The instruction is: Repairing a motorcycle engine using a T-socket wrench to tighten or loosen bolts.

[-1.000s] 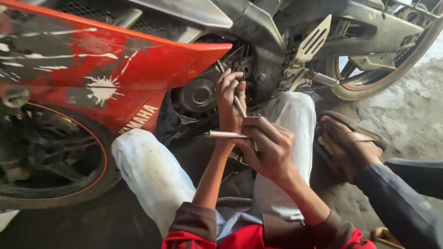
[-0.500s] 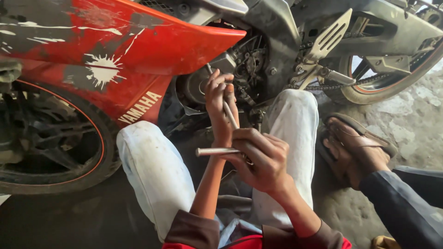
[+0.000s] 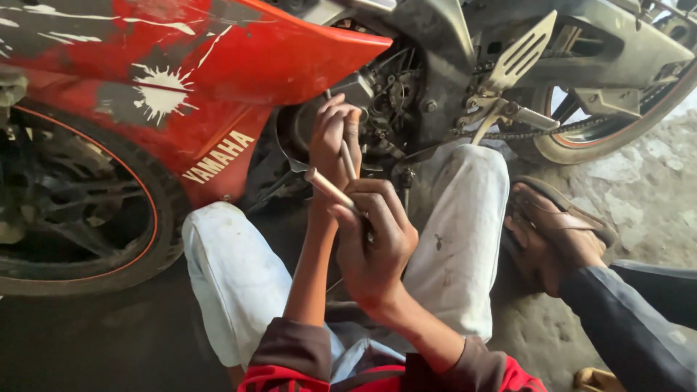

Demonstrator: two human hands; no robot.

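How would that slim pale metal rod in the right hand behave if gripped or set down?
The slim pale metal rod looks straight and rigid, so probably stiff, not floppy. Round and thin, it would likely roll if laid on the ground. The right hand holds it with fingers alone, suggesting it is light; grime could make it slippery.

The floor (image 3: 646,181) was rough, pale concrete, cracked and dusty on the right, where daylight fell on it. Towards the left it lay in shadow and looked dark and stained (image 3: 94,334). A red motorcycle fairing (image 3: 218,65) with white splashes filled the upper left, above a black front wheel (image 3: 72,210). A sandalled foot (image 3: 552,232) rested on the floor at the right.
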